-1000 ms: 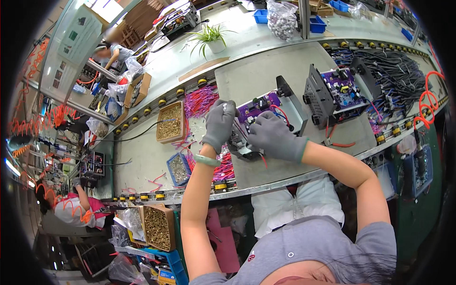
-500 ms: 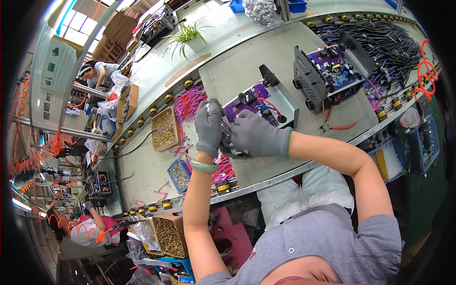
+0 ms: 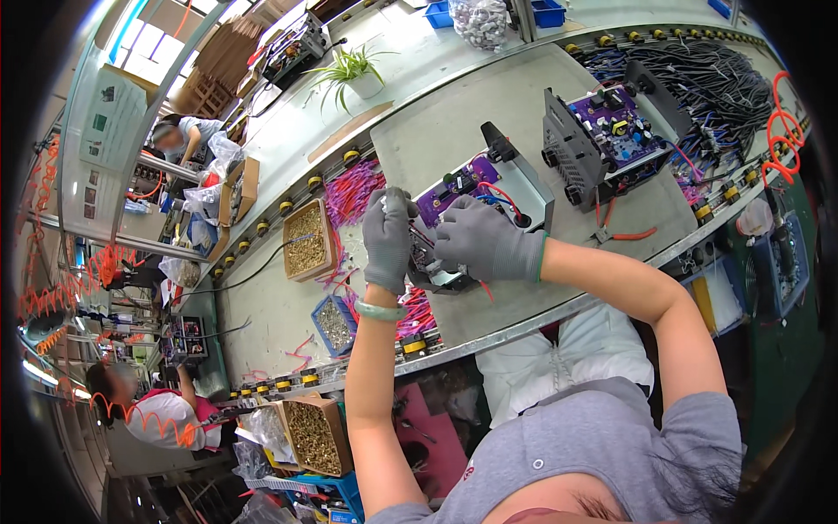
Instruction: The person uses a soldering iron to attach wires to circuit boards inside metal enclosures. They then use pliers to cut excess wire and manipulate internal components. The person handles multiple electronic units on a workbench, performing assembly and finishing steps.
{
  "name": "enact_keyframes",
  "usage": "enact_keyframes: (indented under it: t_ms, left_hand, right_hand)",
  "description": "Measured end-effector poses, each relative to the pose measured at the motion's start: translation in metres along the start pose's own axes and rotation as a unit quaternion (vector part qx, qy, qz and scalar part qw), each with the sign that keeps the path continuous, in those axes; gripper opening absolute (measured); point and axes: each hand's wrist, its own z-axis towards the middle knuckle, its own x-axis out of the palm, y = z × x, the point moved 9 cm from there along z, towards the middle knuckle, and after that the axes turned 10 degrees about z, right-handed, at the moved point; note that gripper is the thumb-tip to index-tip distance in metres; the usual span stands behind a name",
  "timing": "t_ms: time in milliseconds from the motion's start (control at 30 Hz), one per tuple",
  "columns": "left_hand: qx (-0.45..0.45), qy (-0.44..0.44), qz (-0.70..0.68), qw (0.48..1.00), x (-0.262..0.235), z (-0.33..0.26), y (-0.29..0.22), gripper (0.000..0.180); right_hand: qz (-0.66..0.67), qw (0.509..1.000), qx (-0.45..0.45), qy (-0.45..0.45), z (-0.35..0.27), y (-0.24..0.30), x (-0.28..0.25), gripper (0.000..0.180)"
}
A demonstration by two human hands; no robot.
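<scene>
1. Change since earlier frames: both gloved hands have drifted together over the near end of the open unit (image 3: 484, 196). The view has also swung, so the bench sits more to the upper right. Judgement: work has narrowed to one spot at the unit's near corner.
2. Left hand (image 3: 387, 237): fingers curled, thumb and forefinger pinched on something small at the top. What it pinches is too small to tell. A pale bangle (image 3: 381, 309) sits on the wrist.
3. Right hand (image 3: 484, 244): clamped down on the unit's near end, at 3 o'clock of the left hand and almost touching it.
4. Unit: lies on the grey mat (image 3: 454, 131), directly ahead of the person. Purple board face up. Long axis runs 7 to 1 o'clock, black knob end pointing away.
5. At 9 o'clock of the hands: tray of brass screws (image 3: 305, 240); below it, a small blue bin (image 3: 333, 321).
6. At 2 o'clock, farther: second unit (image 3: 602, 131), board up. Red-handled pliers (image 3: 624, 234) lie beside it.
7. Far, at 12 o'clock: potted plant (image 3: 353, 70).
</scene>
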Motion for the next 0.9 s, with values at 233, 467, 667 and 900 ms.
enact_keyframes:
  t_ms: [233, 467, 667, 900]
  left_hand:
    - [0.009, 0.010, -0.025, 1.000, 0.001, -0.003, -0.009, 0.048]
    - [-0.016, -0.011, -0.036, 0.999, 0.002, -0.004, -0.007, 0.045]
    - [-0.022, 0.014, -0.040, 0.999, 0.002, -0.003, -0.003, 0.044]
    - [-0.003, 0.005, -0.022, 1.000, 0.002, -0.003, -0.006, 0.041]
  right_hand:
    - [-0.009, 1.000, 0.013, -0.005, -0.001, 0.002, -0.002, 0.013]
    - [0.027, 0.998, -0.042, -0.042, -0.001, 0.004, -0.008, 0.015]
    - [0.050, 0.995, -0.038, -0.072, -0.002, 0.003, -0.015, 0.015]
    - [0.016, 0.999, -0.020, -0.036, 0.000, 0.005, -0.009, 0.007]
